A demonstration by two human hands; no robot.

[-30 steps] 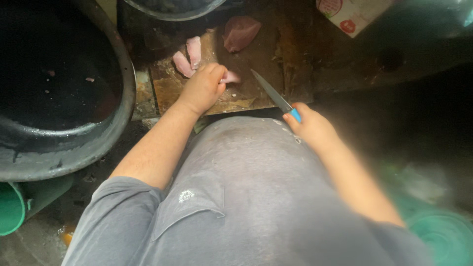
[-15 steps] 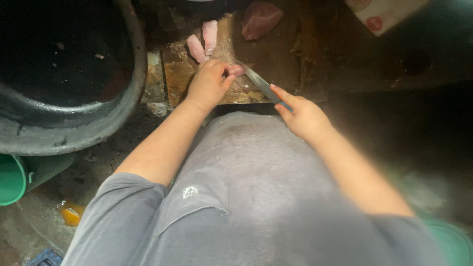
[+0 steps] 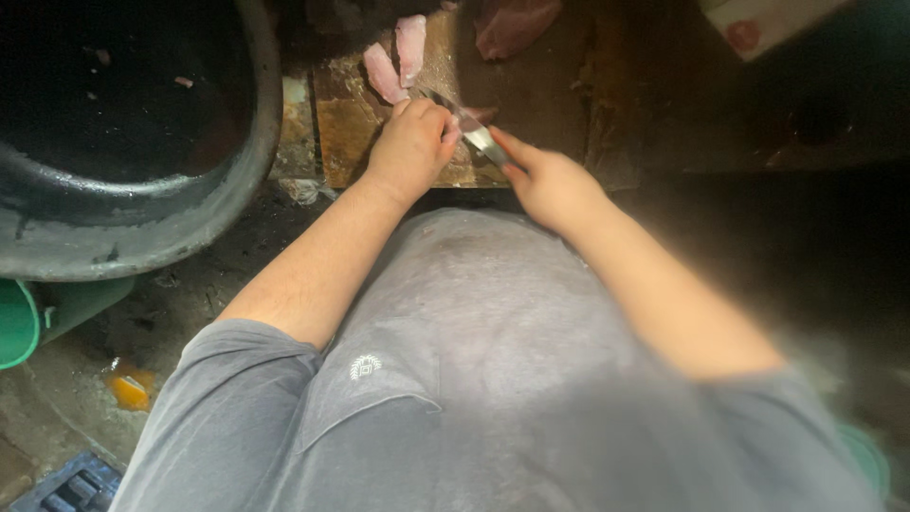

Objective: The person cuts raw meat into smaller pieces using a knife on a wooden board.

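Note:
My left hand presses down on a piece of pink raw meat on a worn wooden cutting board; the piece is mostly hidden under the fingers. My right hand grips a knife, its blade angled up-left and meeting the meat at my left fingertips. Two cut pink meat strips lie on the board just beyond my left hand. A larger reddish chunk of meat sits at the far edge.
A big black round basin fills the upper left. A green container lies on the wet floor at the left edge. A white and red carton is at the top right. My grey shirt fills the foreground.
My right hand has brought the knife leftward from the board's right side to the meat under my left hand. The view has shifted, so the board sits higher in the frame.

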